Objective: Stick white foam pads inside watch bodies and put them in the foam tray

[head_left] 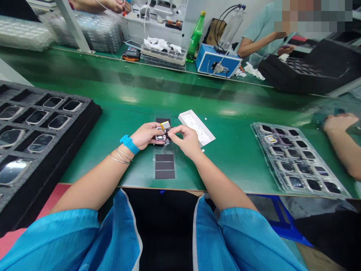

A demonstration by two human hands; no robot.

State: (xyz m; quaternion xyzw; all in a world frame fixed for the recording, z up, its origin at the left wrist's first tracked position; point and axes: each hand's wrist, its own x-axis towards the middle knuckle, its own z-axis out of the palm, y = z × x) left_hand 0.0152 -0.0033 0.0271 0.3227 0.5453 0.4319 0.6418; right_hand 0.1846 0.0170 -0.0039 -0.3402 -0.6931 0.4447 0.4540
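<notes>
My left hand (144, 135), with a blue band on its wrist, grips an opened smartwatch case (161, 134) between thumb and fingers. From the case's upper edge sticks a small silver battery (166, 125) with yellow tape. My right hand (186, 141) is closed in a pinch at the case's right side; whatever sits between its fingertips is too small to make out. Under the hands lies a dark sheet (163, 121), partly covered. Nearer to me is a clear sheet with dark rectangular strips (165, 166).
A white box lid (209, 137) with tiny pieces lies beside my right hand. At left stands a black foam tray (84, 113) of watches; at right, a clear plastic tray (266, 165) of watch parts. Another person's arm (342, 143) rests at far right. A green bottle (196, 35) stands behind.
</notes>
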